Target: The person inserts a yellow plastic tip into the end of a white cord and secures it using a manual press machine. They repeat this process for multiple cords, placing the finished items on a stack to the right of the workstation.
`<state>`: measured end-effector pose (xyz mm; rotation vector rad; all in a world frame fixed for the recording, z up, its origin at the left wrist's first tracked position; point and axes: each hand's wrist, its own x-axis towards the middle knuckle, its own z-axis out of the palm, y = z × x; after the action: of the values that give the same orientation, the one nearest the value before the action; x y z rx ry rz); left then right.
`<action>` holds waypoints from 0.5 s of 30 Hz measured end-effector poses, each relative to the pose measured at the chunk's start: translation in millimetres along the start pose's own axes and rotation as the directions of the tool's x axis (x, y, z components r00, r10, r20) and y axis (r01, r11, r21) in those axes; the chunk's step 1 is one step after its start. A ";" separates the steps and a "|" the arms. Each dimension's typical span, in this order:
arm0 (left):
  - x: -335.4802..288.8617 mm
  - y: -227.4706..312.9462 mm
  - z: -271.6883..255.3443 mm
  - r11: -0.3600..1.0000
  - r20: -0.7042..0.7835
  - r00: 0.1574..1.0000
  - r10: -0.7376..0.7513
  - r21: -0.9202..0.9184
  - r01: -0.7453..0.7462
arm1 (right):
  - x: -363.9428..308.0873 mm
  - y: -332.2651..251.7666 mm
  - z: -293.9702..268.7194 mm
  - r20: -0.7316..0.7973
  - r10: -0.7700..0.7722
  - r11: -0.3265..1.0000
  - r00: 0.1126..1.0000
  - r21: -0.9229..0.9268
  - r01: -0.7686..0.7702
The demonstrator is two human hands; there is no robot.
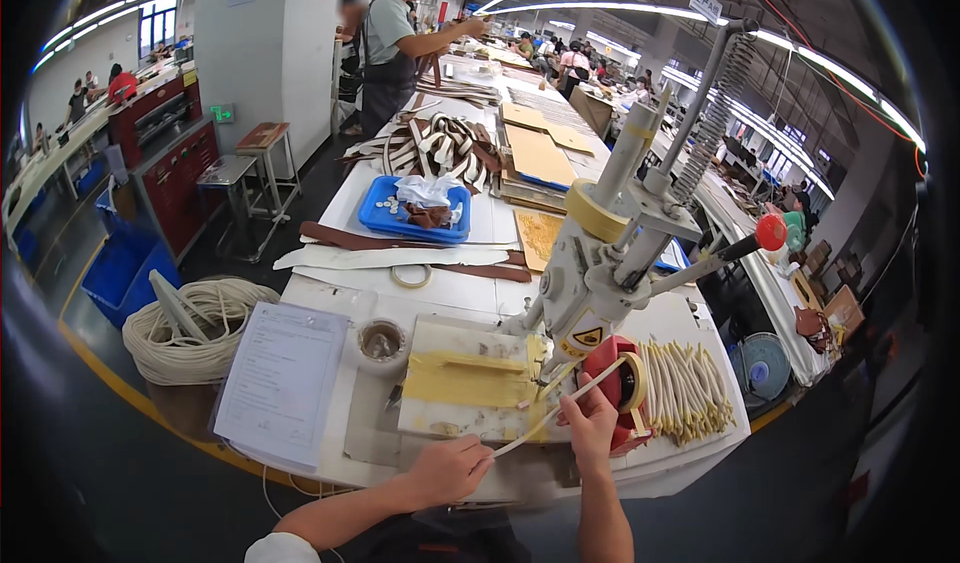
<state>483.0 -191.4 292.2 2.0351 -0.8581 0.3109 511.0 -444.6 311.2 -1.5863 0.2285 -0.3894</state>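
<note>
A white cord [535, 429] runs slantwise between my two hands in front of a hand-lever press [590, 283]. My left hand [452, 470] pinches its lower end near the table's front edge. My right hand [590, 421] is closed on the cord higher up, right beside a red tape dispenser [622, 441] with a roll of yellow tape [633, 381]. Behind the cord lies a white board [440, 426] partly covered with yellow tape. To the right of the dispenser, several cut cords [690, 388] with yellow ends lie in a row.
A round tape roll [381, 343] and a printed sheet [285, 383] are on the left. Beyond them stand a blue tray [415, 225] and a heap of brown and white strips [440, 153]. A coil of white rope [190, 338] sits left of the table. Another person [390, 53] stands farther back.
</note>
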 end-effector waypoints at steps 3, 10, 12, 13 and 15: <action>-3.7 -5.9 3.4 0.997 0.033 0.999 -0.017 -0.072 0.020 | -3.0 -1.2 3.2 0.062 -0.060 0.986 0.996 -0.152 0.068; 2.2 -7.6 0.2 0.995 0.037 0.996 -0.075 -0.065 0.078 | 0.2 3.4 9.9 0.048 -0.116 0.947 0.992 -0.295 0.125; 3.6 -7.8 1.2 0.996 0.055 0.996 -0.069 -0.044 0.072 | 2.8 16.2 7.5 0.010 -0.126 0.939 0.992 -0.321 0.123; 4.8 -7.7 1.7 0.997 0.061 0.996 -0.065 -0.035 0.067 | 4.4 21.9 6.1 -0.007 -0.134 0.934 0.991 -0.336 0.124; 5.0 -6.7 3.3 0.997 0.054 0.996 -0.073 -0.004 0.074 | 5.6 28.7 4.9 -0.024 -0.134 0.945 0.991 -0.304 0.121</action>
<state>490.8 -193.8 288.6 2.0717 -0.8134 0.2135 520.7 -443.9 283.1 -1.9016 0.2276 -0.5092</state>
